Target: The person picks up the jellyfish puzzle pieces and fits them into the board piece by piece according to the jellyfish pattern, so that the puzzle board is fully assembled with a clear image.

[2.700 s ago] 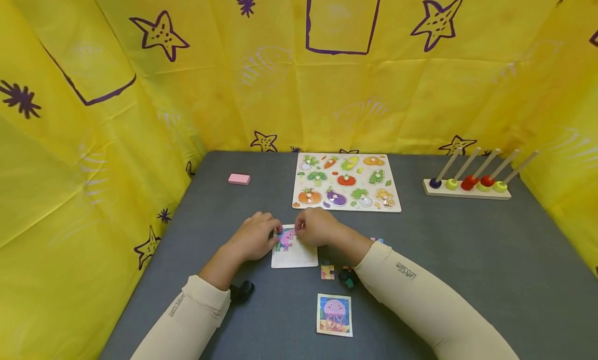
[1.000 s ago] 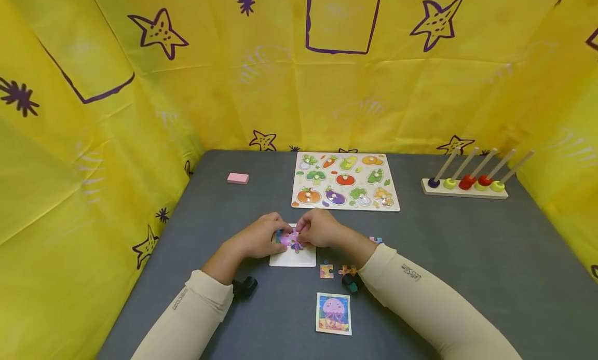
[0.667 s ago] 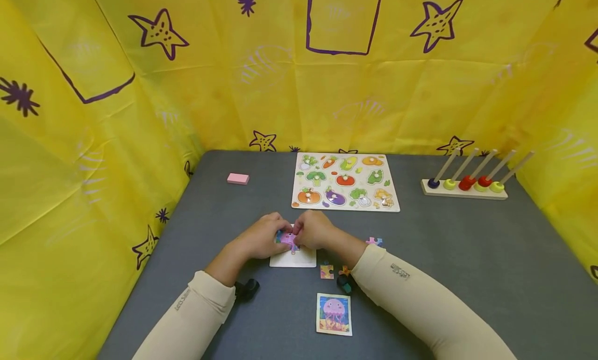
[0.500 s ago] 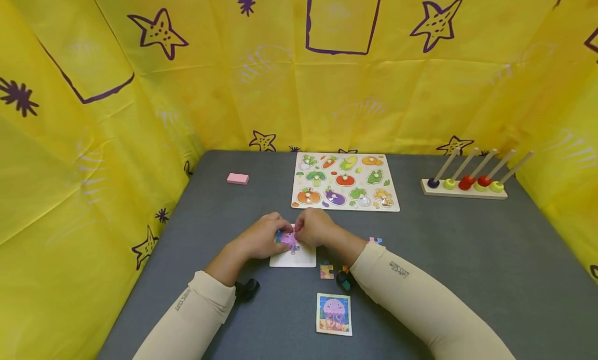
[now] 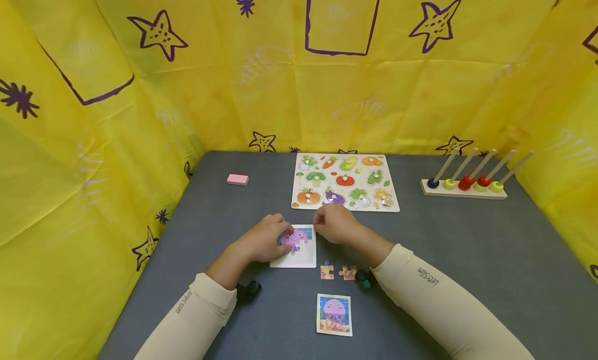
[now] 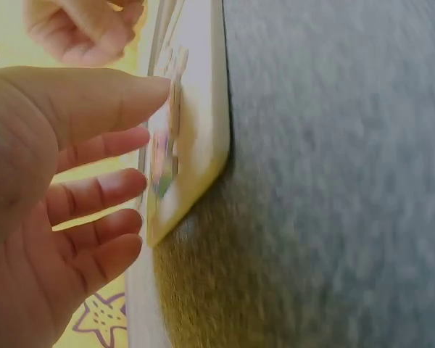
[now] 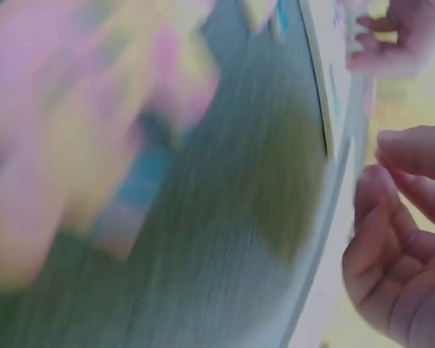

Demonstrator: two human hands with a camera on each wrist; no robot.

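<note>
A jellyfish puzzle (image 5: 306, 231), partly assembled, lies in a white square tray (image 5: 306, 259). The pink head and blue top strip show; the lower right of the tray is bare. My left hand (image 5: 263, 238) rests on the tray's left side, thumb and fingertips touching the pieces. In the left wrist view its thumb (image 6: 116, 101) lies over them. Just off the tray's upper right corner is my right hand (image 5: 337, 224), fingers loosely curled, nothing seen between them. Two loose puzzle pieces (image 5: 327, 272) lie in front of it, blurred and close in the right wrist view.
A jellyfish picture card (image 5: 334, 315) lies nearest me. Behind the hands is a vegetable peg board (image 5: 345, 194). A pink block (image 5: 238, 179) lies back left, and a rack of pegs with coloured rings (image 5: 464, 192) stands back right. Yellow cloth (image 5: 280, 100) surrounds the dark table.
My right hand has moved right, off the tray, uncovering the blue strip at the puzzle's upper right. The left hand stays on the pieces. A loose piece is now hidden behind my right forearm.
</note>
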